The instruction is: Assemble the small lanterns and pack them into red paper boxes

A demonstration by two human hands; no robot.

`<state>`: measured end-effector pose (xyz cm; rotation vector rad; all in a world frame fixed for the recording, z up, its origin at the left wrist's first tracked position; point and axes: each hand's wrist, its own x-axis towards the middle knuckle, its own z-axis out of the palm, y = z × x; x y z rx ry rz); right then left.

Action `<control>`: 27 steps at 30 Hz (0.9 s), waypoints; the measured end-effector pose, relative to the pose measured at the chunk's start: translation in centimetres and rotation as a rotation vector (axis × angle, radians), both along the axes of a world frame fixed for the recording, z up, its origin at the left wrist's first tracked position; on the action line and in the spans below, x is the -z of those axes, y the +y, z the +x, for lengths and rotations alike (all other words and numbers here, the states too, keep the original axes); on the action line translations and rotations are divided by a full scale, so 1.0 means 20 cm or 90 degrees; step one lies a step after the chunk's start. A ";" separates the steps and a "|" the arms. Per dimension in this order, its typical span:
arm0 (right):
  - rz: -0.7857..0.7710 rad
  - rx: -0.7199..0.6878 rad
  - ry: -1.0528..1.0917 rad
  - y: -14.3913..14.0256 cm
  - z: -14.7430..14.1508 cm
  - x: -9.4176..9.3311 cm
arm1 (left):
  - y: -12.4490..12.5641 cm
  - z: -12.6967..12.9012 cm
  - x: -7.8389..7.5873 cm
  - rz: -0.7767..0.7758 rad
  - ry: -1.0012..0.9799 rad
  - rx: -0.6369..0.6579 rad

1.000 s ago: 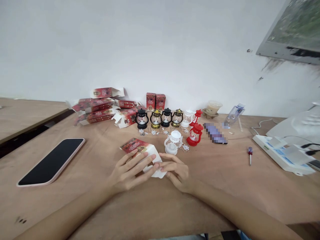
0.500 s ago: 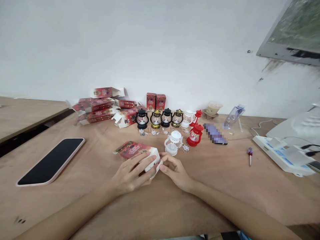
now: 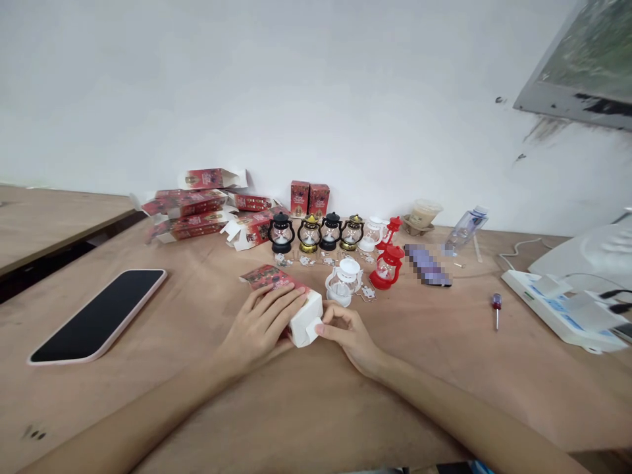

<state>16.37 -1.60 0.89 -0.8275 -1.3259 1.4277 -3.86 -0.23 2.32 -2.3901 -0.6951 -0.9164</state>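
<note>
A small red printed carton (image 3: 276, 282) with a white end lies on the wooden table (image 3: 444, 355) in front of me. My left hand (image 3: 261, 326) rests flat over the top of it, fingers spread along its length. My right hand (image 3: 345, 332) pinches the white end flap of the carton between thumb and fingers. Just behind stand a white mini lantern (image 3: 344, 281) and a red mini lantern (image 3: 388, 266).
A row of black, gold, white and red mini lanterns (image 3: 326, 232) stands further back, with a pile of red cartons (image 3: 197, 207) at the back left. A black phone (image 3: 96, 316) lies left. A small screwdriver (image 3: 496, 308), bottle (image 3: 464, 227) and white device (image 3: 563, 311) lie right.
The carton's loose white flaps have been folded in; its end now looks squared off. My right hand shifted from beside the carton to pinching its end flap. My left hand still covers it.
</note>
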 end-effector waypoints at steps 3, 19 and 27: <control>-0.003 0.004 -0.019 0.00 0.00 -0.01 | -0.01 0.00 -0.01 0.028 0.007 0.012; 0.033 -0.007 0.035 -0.02 -0.02 0.05 | -0.04 0.01 0.01 0.026 -0.028 0.010; 0.231 0.012 0.024 -0.05 -0.01 0.05 | -0.03 0.00 0.07 0.003 -0.125 0.130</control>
